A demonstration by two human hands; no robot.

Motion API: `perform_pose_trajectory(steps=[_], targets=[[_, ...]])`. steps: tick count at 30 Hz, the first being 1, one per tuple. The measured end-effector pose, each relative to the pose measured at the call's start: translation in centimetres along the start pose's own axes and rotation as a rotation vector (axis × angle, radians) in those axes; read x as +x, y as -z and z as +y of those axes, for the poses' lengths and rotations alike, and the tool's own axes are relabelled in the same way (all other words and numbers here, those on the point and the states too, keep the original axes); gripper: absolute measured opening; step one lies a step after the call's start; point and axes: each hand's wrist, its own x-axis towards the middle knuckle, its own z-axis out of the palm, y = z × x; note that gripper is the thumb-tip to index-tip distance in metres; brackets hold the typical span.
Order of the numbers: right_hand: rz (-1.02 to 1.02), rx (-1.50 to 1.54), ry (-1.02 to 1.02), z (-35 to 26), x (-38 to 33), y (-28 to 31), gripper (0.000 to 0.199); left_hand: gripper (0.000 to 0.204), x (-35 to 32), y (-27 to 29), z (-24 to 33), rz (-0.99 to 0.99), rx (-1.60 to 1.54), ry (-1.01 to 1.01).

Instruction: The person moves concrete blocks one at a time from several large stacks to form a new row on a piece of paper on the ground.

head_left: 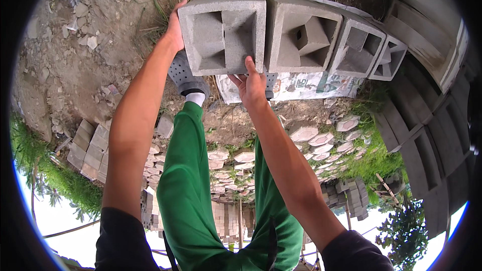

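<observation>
Concrete block [222,34]: grey, matt, rough. Trousers [188,190]: green cloth. Ground [75,60]: dry rubbly dirt.

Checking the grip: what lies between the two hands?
In the head view, only the grey hollow concrete block: left hand on its left side, right hand at its lower right corner.

Both bare forearms rise from the lower edge of the frame toward the upper middle, the left one running up from the lower left and the right one slanting up from the lower right, each with a dark sleeve at the bottom. The left hand [174,29] sits in the upper centre-left, wrist straight, palm pressed flat and fingers curled out of sight around an edge. The right hand [250,84] lies just below and to its right, near the centre, thumb pointing up and fingers bent in a grip.
</observation>
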Motion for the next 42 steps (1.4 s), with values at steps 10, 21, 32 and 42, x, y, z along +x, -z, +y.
perform_pose_trajectory(steps=[10, 21, 32, 42], targets=[[0.012, -0.025, 0.015, 0.1, -0.3, -0.3, 0.045, 0.068, 0.1, 0.2, 0.2, -0.03, -0.005, -0.021], [0.109, -0.062, 0.006, -0.4, -1.3, -0.5, 0.052, 0.069, -0.9, 0.3, -0.5, -0.028, -0.018, -0.005], [-0.003, -0.482, -0.037, 0.2, -10.5, -2.9, 0.066, 0.08, -13.9, 2.1, -8.4, 0.221, 0.566, 0.026], [0.002, -1.096, 0.345, 0.0, -34.9, 4.1, 0.028, 0.024, -38.9, -4.2, -13.5, -0.246, 1.272, -0.381]])
